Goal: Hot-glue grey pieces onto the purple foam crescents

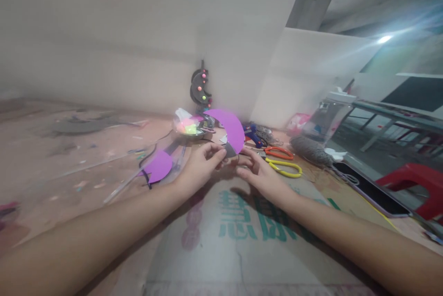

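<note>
A purple paper crescent (230, 125), with a grey patch at its lower end, stands tilted between my hands above the cardboard. My left hand (207, 162) pinches that lower end between thumb and fingers. Close beside it, my right hand (259, 173) has its fingers bent and its thumb apart, with the index fingertip at the crescent's lower edge. Another purple paper cutout (159, 165) lies left of my left hand, next to a clear stick (124, 186). Yellow-handled scissors (285, 168) and an orange-handled tool (279, 152) lie beyond my right hand.
Printed cardboard (207, 259) lies beneath my hands. Behind them are a dish (190, 135) of bright pieces, a blue glue gun (254, 135) and a dotted grey crescent ornament (200, 86) by the wall. At right: grey yarn (311, 150), a clear jar (330, 118), a phone (372, 190), a red stool (415, 178).
</note>
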`<state>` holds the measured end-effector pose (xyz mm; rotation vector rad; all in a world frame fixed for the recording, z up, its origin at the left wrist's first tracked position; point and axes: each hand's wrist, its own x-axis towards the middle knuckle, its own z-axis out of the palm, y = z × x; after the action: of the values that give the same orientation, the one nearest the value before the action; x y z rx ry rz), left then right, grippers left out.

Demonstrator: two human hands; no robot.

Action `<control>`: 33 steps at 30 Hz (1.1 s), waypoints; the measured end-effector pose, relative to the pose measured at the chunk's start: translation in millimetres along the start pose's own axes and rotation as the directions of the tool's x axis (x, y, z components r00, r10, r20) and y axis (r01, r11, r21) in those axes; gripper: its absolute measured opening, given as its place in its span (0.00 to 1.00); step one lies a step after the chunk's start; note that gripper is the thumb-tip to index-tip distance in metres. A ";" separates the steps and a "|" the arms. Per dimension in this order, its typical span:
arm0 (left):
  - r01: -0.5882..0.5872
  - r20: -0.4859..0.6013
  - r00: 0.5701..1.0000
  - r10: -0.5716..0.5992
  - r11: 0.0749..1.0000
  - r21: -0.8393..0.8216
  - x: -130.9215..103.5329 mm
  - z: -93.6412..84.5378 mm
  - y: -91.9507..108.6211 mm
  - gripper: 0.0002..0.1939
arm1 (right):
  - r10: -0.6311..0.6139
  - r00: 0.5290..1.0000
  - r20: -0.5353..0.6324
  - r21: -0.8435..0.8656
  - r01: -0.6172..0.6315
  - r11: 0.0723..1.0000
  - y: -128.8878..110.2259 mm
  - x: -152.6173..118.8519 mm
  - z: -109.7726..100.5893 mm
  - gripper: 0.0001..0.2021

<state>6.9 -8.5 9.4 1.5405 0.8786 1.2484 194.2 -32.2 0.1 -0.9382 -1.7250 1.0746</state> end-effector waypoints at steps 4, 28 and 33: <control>-0.028 -0.008 1.000 0.028 0.999 0.042 0.3 -1.6 -2.3 0.12 | 0.017 0.990 0.137 -0.402 0.040 0.915 -18.5 -15.7 9.6 0.10; 0.123 0.335 0.917 -0.216 0.953 0.276 -10.9 0.2 4.8 0.12 | -0.099 0.985 0.143 -0.903 0.170 0.395 -75.7 -3.8 -50.8 0.08; 0.102 0.387 0.898 -0.210 0.954 0.282 -7.8 -1.5 1.9 0.12 | -0.011 0.992 0.126 -0.899 0.119 0.423 -74.9 0.4 -62.6 0.09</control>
<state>3.6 -16.0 8.9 1.8112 0.8830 0.6686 241.4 -40.6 85.1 -1.4470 -2.4507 -0.0171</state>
